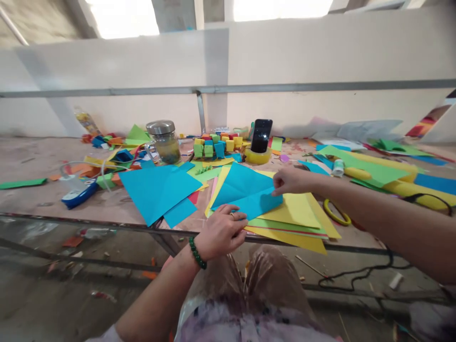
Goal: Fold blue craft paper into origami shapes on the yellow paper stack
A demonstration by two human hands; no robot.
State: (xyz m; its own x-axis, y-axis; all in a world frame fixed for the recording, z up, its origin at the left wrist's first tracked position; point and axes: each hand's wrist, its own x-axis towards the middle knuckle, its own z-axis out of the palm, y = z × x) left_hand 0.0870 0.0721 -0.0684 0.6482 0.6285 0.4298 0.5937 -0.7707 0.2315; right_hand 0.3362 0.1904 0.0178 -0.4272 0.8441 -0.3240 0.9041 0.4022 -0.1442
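Observation:
A creased sheet of blue paper (242,187) lies in front of me, its near part folded over in a strip. My left hand (224,230), with a ring and a green bead bracelet, rests on the near left edge of this strip, fingers stretched out and thumb apart. At the right end of the fold, my right hand (292,181) is closed, thumb and finger pinching the blue paper's edge. Under the blue sheet is a stack of yellow paper (302,211) with some green and red sheets. More blue paper (156,190) lies to the left.
Behind the papers stand a glass jar mug (166,142), small folded paper blocks (217,146) and a phone (261,135) propped on a tape roll (257,156). A blue-and-white power strip (79,192) lies left. Yellow-handled scissors (337,213) lie under my right forearm.

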